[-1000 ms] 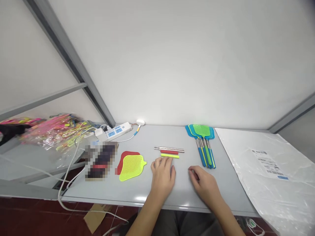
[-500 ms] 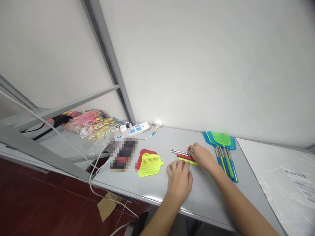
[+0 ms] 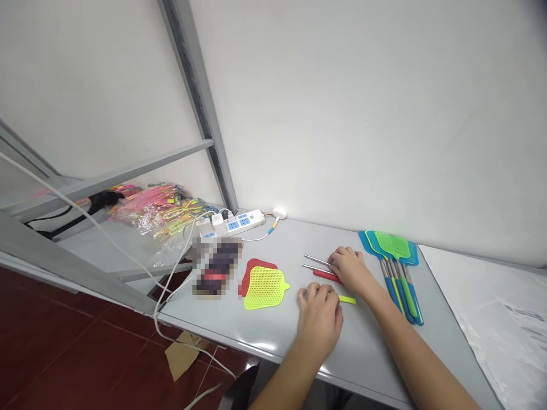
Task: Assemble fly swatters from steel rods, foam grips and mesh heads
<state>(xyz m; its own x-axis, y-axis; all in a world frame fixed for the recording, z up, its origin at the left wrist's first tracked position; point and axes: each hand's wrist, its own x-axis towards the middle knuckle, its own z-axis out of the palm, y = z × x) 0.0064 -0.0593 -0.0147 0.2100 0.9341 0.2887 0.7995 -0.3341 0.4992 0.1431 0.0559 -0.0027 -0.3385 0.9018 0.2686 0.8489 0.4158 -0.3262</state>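
Note:
My left hand [image 3: 320,316] is closed over a yellow-green handle [image 3: 347,299], whose right end sticks out past my fingers. Just beyond it, my right hand [image 3: 349,270] has its fingertips together at the thin metal rods [image 3: 317,260] and covers their right ends. A red handle [image 3: 327,275] lies close under that hand. To the left, a yellow-green perforated fly swatter head [image 3: 265,288] lies partly over a red swatter head [image 3: 253,270].
Several assembled fly swatters [image 3: 399,273] are stacked at right, beside a white plastic bag [image 3: 465,302]. A power strip [image 3: 239,223] with cables stands near the wall. Bagged colourful items [image 3: 158,210] lie at far left behind a metal frame [image 3: 200,108]. A blurred patch [image 3: 217,270] covers something.
My left hand has drawn the yellow-green handle towards me, away from the red one. The metal rods now lie farther apart. The view has shifted slightly.

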